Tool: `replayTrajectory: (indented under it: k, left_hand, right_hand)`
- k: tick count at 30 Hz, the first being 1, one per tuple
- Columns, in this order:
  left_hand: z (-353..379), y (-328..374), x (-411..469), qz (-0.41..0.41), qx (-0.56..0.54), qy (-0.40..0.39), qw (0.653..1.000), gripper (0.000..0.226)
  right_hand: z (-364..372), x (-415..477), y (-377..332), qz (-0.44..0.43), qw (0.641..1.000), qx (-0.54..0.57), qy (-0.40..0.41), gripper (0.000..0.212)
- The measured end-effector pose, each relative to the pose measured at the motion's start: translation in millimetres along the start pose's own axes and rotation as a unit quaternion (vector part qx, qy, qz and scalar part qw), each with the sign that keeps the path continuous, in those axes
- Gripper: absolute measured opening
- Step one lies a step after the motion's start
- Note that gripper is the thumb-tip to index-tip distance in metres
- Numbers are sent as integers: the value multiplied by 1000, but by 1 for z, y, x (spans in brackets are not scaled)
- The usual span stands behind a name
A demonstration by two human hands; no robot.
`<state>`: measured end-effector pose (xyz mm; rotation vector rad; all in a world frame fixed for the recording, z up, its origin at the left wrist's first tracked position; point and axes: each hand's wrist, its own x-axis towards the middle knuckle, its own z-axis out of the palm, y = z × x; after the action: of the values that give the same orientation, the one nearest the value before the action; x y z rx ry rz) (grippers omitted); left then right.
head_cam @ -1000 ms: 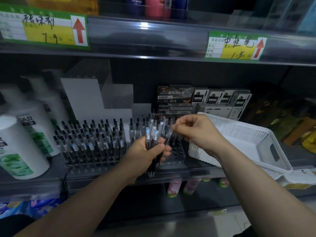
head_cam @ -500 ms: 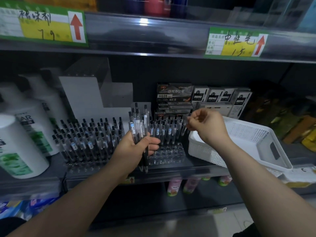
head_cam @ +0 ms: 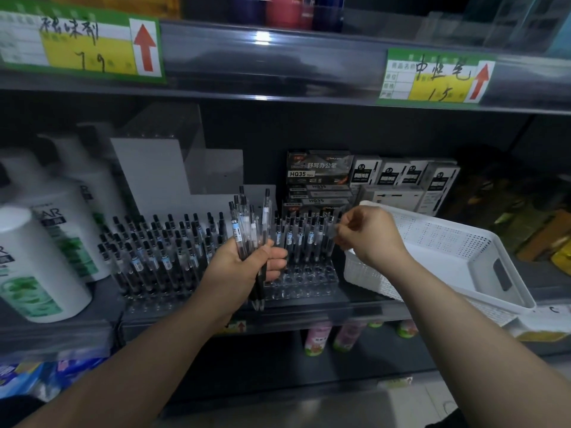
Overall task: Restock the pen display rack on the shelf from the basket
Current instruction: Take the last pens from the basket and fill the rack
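right hand (head_cam: 369, 234) from bundle (head_cam: 251, 230) to rack (head_cam: 304, 284)

I read "HQ35" on the dark pen box (head_cam: 319, 168) at the shelf's (head_cam: 355, 305) back edge and "0.5" on the white boxes (head_cam: 392, 174) beside it. Overhead, the left price tag (head_cam: 83, 44) says "7.9" and the right price tag (head_cam: 438, 77) "中性笔", "1.5". The left-edge bottle (head_cam: 58, 230) shows "AR".

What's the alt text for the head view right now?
A person's left hand grips a bundle of pens in front of a clear pen display rack on a shop shelf; the right hand, fingers curled, is at the rack's right-end pens. A white perforated basket sits right of the rack, white bottles left.
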<state>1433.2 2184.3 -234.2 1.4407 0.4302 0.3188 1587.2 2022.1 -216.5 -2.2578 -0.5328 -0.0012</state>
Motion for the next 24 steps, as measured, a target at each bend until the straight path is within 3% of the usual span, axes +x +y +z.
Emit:
replayTrajectory:
  k: [4, 18, 21, 24]
  left_hand:
    - [0, -1, 0, -7, 3, 1, 1000, 16]
    - [6, -5, -5, -35, 21, -29, 999, 16]
    - [5, -5, -6, -38, 18, -41, 998, 18]
    - [6, -5, -7, -34, 27, -53, 998, 20]
  right_hand:
    - [4, -2, -1, 6, 999, -26, -37, 17]
    - [-7, -8, -11, 30, 999, -8, -43, 7]
    - [-10, -11, -17, -26, 999, -26, 6, 9]
    - [-10, -20, -33, -69, 995, 73, -2, 7]
